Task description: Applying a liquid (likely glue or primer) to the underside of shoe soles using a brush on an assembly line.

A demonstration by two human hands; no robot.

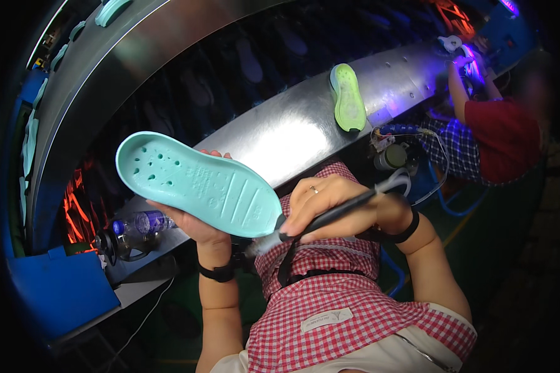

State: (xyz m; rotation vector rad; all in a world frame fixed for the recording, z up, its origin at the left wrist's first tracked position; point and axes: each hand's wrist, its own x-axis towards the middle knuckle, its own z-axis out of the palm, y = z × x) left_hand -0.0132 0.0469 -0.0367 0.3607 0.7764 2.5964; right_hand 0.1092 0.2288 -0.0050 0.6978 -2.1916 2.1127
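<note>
My left hand [196,225] is closed round a turquoise shoe sole [205,180]. Thumb and fingers grip its opposite edges, and its inner face with small holes and grooves is turned up. In my right hand [336,202], pinched between thumb and fingers, is a slim black-handled brush [336,214]. Its pale, blurred tip is at the sole's end nearest me, beside the edge; whether it touches cannot be made out. A yellow-green shoe sole [350,99] lies on the metal ledge, ahead and to the right of my hands.
Beyond the curved metal ledge [280,133], several soles sit in a dark area. A plastic bottle [144,224] and a clear jug stand at left, near a blue box [62,292] and orange-glowing heaters [78,211]. At right, a co-worker in a red top [504,137] works under violet light.
</note>
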